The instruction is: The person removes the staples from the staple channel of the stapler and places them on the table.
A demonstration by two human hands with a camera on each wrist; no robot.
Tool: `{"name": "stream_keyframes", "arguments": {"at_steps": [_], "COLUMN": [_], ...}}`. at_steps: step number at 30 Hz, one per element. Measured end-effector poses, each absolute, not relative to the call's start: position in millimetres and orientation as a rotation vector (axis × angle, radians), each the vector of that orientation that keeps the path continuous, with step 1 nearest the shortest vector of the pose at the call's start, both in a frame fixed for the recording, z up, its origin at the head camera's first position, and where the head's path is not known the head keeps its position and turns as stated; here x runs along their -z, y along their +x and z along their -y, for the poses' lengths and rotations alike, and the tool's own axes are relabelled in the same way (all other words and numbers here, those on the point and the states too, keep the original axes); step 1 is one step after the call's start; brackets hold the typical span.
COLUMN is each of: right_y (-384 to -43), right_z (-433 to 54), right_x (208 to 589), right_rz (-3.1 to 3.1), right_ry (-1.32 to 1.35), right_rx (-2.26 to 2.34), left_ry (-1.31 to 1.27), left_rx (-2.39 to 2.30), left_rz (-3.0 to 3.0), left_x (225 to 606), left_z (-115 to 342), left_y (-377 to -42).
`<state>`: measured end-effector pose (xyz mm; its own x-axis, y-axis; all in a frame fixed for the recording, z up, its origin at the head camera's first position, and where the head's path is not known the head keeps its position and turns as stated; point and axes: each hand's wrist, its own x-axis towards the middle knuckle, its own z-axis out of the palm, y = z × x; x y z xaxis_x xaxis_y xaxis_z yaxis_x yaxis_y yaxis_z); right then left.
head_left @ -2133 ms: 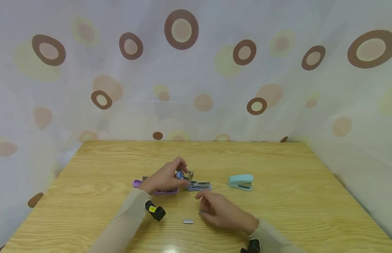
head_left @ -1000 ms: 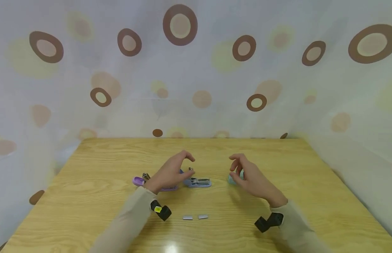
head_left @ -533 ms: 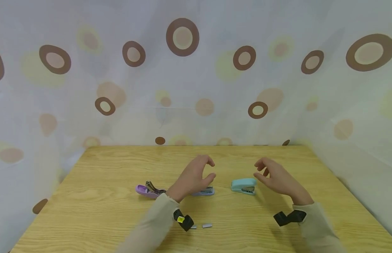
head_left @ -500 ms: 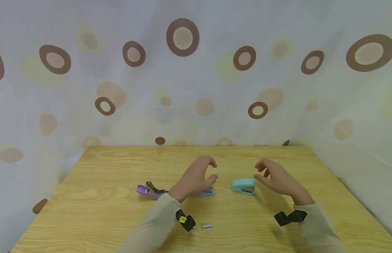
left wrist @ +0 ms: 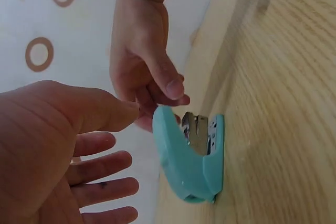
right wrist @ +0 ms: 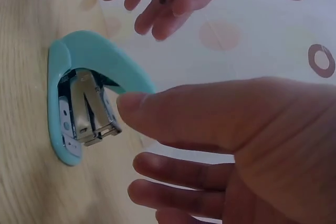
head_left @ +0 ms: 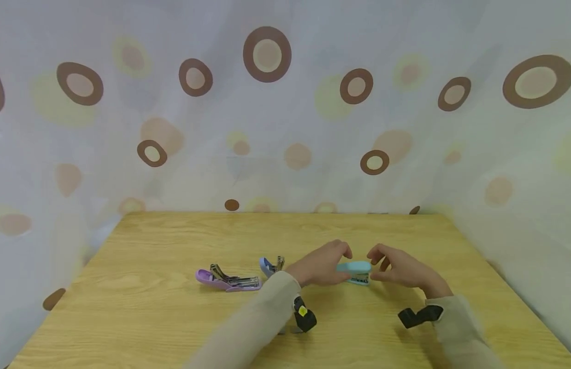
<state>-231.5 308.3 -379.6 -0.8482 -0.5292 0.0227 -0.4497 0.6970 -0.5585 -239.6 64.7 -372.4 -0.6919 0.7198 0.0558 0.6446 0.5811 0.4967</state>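
A teal stapler (head_left: 357,267) stands on the wooden table between the two hands, its metal magazine showing in both wrist views. My left hand (head_left: 323,264) hovers at its left side and covers part of it in the head view. In the left wrist view the fingers spread apart and hold nothing. My right hand (head_left: 402,267) is close to the stapler's front end, thumb and fingers parted around the tip of its teal top (right wrist: 107,59). Whether the right thumb touches the top cannot be made out.
Left of the hands lie a purple stapler (head_left: 211,278) and a blue stapler (head_left: 267,267), both with their tops swung up. The left arm partly hides the blue one. Two small staple strips, one at the wrist camera's edge (head_left: 296,329), lie nearer the front. A patterned curtain (head_left: 285,102) stands behind the table.
My right hand sets down a staple strip, then moves right and past the teal stapler. My left hand leaves the blue stapler and travels right to the teal one.
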Motion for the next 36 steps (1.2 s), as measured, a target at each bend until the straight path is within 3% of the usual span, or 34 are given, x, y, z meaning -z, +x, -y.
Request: {"name": "stream_keyframes", "arguments": {"at_steps": [12, 36], "right_y": [-242, -248], "right_z": [-313, -312], "right_x": [405, 433], "right_rz": [-2.715, -2.642], "right_ry": [-0.936, -0.899], "right_rx": [0.887, 1.150], "left_ry": [1.243, 1.215], "left_rx": [-0.255, -0.423], "left_rz": [-2.883, -2.850], "left_x": [394, 401], "left_z": [-108, -122], "left_y": [-239, -249]}}
